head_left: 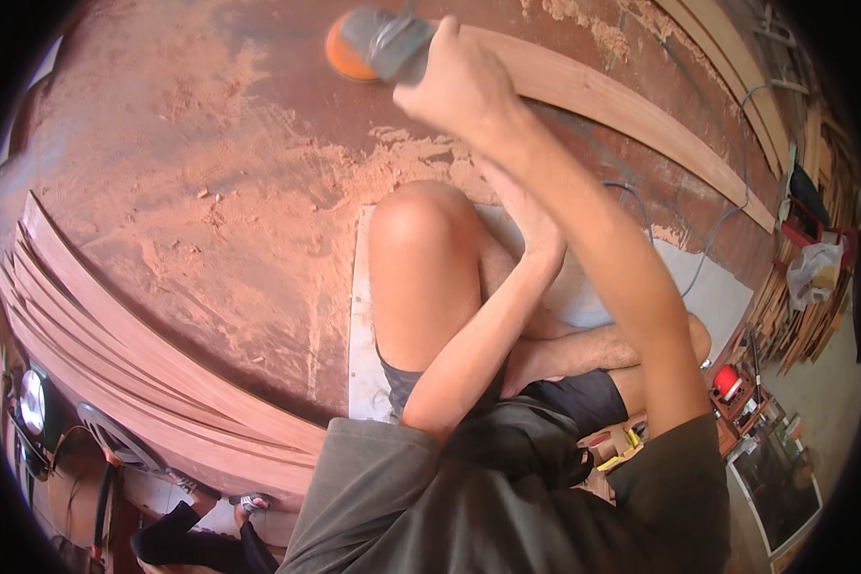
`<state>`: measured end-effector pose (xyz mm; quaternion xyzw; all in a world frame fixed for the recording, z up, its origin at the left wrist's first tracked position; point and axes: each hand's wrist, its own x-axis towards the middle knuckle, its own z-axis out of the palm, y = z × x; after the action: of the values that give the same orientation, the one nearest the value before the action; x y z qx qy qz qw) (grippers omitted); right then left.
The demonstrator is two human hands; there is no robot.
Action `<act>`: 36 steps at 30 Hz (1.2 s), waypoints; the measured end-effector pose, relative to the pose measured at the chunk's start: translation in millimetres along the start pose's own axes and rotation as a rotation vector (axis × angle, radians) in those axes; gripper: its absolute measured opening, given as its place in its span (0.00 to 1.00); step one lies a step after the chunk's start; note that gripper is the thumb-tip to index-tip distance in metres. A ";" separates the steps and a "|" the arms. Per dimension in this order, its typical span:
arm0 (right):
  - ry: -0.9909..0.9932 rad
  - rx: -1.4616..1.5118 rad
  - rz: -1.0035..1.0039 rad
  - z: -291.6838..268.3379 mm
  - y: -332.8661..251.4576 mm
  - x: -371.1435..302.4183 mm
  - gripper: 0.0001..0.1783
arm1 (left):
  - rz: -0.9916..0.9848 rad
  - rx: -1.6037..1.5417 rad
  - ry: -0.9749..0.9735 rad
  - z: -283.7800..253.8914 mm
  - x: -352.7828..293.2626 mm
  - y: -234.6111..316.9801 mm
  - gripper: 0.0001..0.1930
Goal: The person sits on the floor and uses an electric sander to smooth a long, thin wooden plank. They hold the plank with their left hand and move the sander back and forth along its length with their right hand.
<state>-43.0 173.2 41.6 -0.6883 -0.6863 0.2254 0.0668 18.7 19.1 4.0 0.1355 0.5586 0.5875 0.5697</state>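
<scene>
My right hand (464, 91) is stretched far forward, its fingers wrapped round the dark body of an angle grinder (387, 40). An orange disc (347, 50) shows at the tool's left end; motion blurs both. Just to the right of the hand, a long planed wooden board (598, 84) runs off toward the right. My left hand (518, 203) is by my raised knee, crossed beneath my right forearm, which covers its fingers. Whether it holds anything is hidden.
Reddish sawdust (230, 210) covers the work surface. Several long boards (153, 373) lie stacked at left. A blue cord (708, 249) trails at right, near scrap wood (794, 325) and a red spool (727, 383). Another person's dark sleeve (187, 545) appears at lower left.
</scene>
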 end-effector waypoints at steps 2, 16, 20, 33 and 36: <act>0.092 0.088 -0.101 -2.1 28.0 14.2 0.39 | -0.077 0.033 0.008 6.6 -3.0 22.3 0.31; 0.022 0.053 0.007 -9.6 14.0 20.1 0.39 | -0.032 0.030 -0.066 3.6 6.2 31.4 0.41; -0.091 0.046 0.015 2.9 2.9 -4.1 0.37 | 0.028 0.083 -0.020 5.8 19.3 15.3 0.43; -0.001 0.061 0.066 -7.6 16.0 -1.8 0.36 | -0.033 0.226 -0.156 -9.9 -5.8 -36.1 0.40; 0.080 0.086 0.094 -7.1 11.3 11.9 0.34 | -0.053 0.250 -0.190 -9.4 2.1 -30.4 0.38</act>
<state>-30.3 185.8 40.7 -0.7246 -0.6398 0.2297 0.1130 26.3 7.8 -24.8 0.2454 0.5743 0.4829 0.6138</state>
